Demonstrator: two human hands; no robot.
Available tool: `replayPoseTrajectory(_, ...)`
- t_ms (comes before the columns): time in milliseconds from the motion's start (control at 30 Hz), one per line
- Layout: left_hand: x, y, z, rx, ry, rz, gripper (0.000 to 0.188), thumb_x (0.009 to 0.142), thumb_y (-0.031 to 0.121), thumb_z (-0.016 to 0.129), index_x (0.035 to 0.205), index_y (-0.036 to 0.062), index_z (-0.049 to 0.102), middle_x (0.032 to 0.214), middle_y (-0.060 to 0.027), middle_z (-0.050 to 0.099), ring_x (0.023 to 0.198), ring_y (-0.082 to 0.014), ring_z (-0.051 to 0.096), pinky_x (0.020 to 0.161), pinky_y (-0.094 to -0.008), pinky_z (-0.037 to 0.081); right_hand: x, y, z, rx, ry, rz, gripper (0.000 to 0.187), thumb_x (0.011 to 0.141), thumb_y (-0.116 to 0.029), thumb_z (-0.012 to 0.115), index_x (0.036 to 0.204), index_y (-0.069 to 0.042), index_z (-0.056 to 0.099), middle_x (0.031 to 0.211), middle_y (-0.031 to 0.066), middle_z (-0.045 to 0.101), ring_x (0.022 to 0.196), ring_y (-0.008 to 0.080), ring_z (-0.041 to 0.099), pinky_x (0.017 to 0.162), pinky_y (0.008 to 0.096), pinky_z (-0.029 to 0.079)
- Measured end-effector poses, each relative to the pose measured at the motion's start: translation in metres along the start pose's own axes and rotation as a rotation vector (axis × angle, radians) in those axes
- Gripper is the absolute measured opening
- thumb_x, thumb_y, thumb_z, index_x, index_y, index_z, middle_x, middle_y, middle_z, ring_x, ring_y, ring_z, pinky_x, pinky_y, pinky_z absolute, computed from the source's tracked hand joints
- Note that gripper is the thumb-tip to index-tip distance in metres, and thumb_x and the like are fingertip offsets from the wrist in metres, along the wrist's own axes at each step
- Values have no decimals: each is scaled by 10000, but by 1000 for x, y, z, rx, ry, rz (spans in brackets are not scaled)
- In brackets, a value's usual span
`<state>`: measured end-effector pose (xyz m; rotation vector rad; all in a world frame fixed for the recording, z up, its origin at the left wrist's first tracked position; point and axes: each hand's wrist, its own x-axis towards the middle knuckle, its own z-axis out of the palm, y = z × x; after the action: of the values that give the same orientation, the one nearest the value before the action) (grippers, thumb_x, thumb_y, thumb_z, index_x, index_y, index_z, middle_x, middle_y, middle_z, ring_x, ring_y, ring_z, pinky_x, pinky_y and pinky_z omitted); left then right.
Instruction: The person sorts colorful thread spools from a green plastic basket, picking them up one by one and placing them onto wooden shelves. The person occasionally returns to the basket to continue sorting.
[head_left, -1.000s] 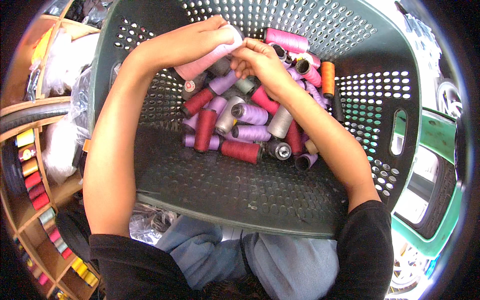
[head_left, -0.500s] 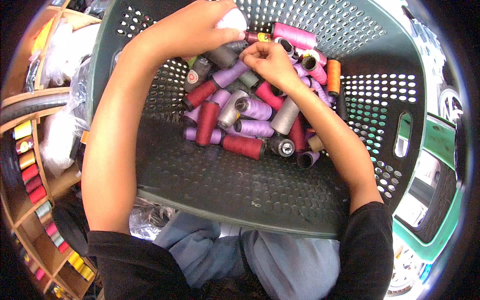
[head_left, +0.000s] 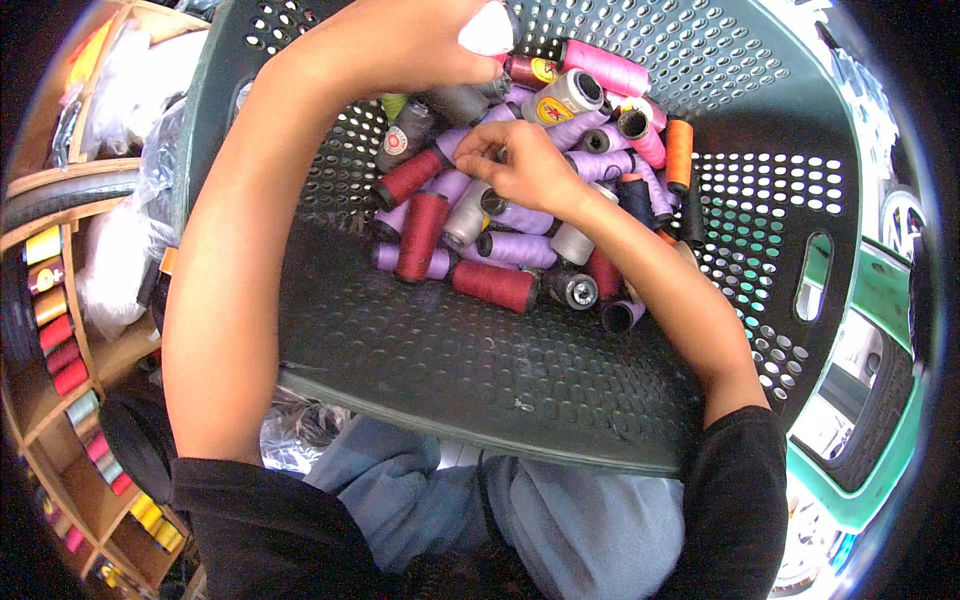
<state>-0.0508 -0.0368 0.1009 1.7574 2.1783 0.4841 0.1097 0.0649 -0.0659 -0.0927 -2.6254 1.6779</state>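
Observation:
At the far side of the dark green perforated basket (head_left: pixel 480 420), my left hand (head_left: pixel 435 45) is closed around a white thread spool (head_left: pixel 487 30); its top fingers run out of view. My right hand (head_left: pixel 520 165) is over the pile, thumb and fingers pinched together beside a purple spool (head_left: pixel 455 143). Whatever that pinch holds is too small or hidden to make out. Under and around it lie dark red spools (head_left: pixel 422 237), more purple spools (head_left: pixel 520 250) and a grey spool (head_left: pixel 465 215). A grey spool with a yellow label (head_left: pixel 563 97) lies behind the right hand.
An orange spool (head_left: pixel 679 155) leans at the basket's right side, with a pink spool (head_left: pixel 605 68) at the back. Wooden shelves (head_left: pixel 75 435) with coloured spools and plastic bags stand left. A green frame (head_left: pixel 870 480) stands right. The basket's near rim is above my lap.
My right hand has moved nearer and slightly left, uncovering the grey spool with the yellow label. My left hand, with the white spool, has shifted slightly right in view.

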Motion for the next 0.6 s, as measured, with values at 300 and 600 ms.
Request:
replayPoseTrajectory(300,1,11,-7,38,-36,-80,295,805,201,742,971,-26,652,910,-284,699,915,-446,696,791,-471,549,7,14,-4,272,12,75,144,901,-113,732,984,0,766,864,76,771,811,140,715,765,324,573)
replayPoseTrajectory(600,-1,7,-1,-29,-21,-60,337,817,185,733,1059,-21,623,941,-290,701,943,-442,694,814,-469,544,-19,-16,32,-468,-14,-262,240,860,-222,709,1066,-99,704,1077,130,682,1067,337,641,911,459,515)
